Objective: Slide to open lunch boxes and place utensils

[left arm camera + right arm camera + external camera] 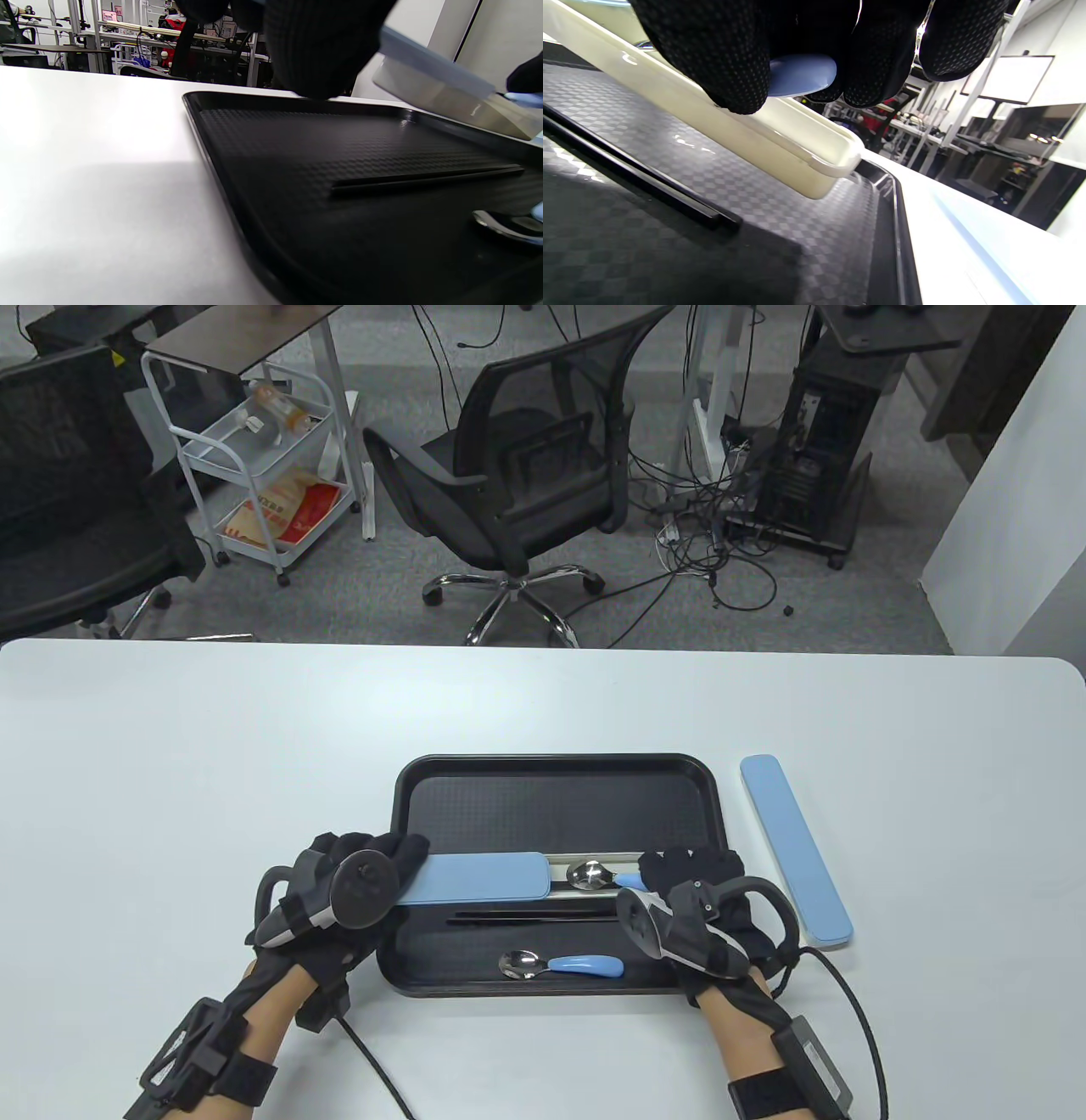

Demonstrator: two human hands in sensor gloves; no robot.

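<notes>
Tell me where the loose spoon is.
In the table view, the spoon lies on the tray near its front edge, just in front of the chopsticks, between the two hands.

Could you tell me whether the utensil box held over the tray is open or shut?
Partly open: its blue lid is slid toward the left hand, baring a spoon in the cream base.

Office: swivel chair (509, 483), computer tower (819, 458), cables (721, 534).
</notes>
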